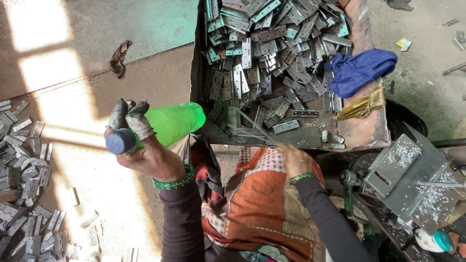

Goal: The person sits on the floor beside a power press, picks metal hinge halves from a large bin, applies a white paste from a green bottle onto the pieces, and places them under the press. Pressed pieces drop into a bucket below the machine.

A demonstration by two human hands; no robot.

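The left hand (pixel 145 150) is wrapped around the neck of one green plastic bottle (pixel 170 123), fingers closed tight just behind its blue cap (pixel 120 141); the bottle lies nearly level, cap toward the floor side and base pointing at the metal tray (pixel 369 131), probably tipped that way to keep it clear of the lap. The fingertips (pixel 138 121) wear grimy cloth wraps, likely against sharp edges. The right hand (pixel 296 162) sits at the tray's near edge, pinched shut on a thin metal rod (pixel 255 127) that reaches in among the hinge plates (pixel 262 53); its fingers are mostly hidden behind the knuckles. The plates are heaped far too thick to count, with a second loose scatter on the floor (pixel 29 160) to the left. One blue cloth (pixel 361 68) and one yellowish rag (pixel 361 106) rest on the tray's right side, within reach. Each wrist carries green bangles.
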